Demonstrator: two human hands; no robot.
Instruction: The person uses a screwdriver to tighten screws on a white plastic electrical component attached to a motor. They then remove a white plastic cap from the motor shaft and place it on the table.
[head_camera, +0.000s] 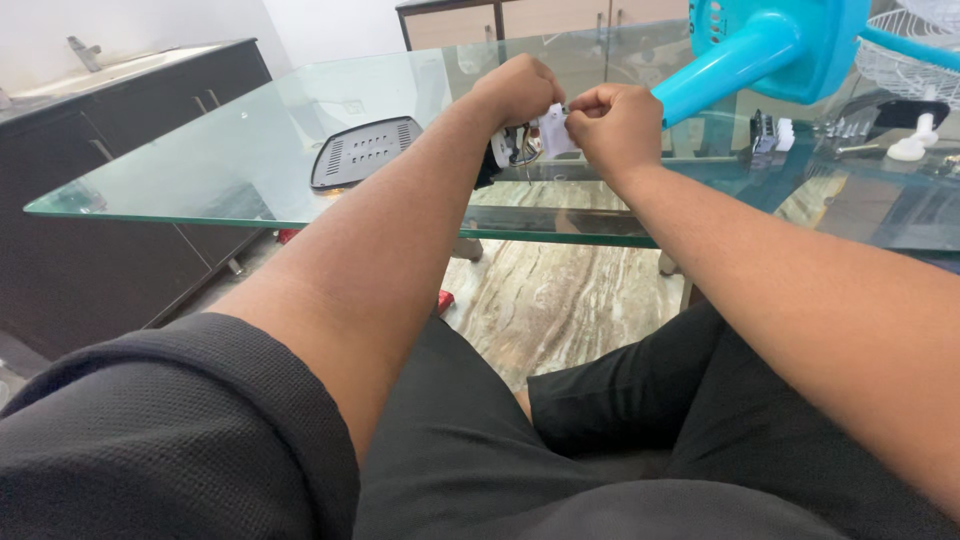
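Both hands, left and right, are pinching a small wired white part above the glass counter's near edge.

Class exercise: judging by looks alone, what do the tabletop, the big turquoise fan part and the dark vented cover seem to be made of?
Tabletop: clear glass, glossy; the floor shows through it and its edge looks green.
Turquoise fan part: probably moulded plastic, smooth with a soft sheen.
Dark vented cover: likely plastic, duller, with moulded slots.
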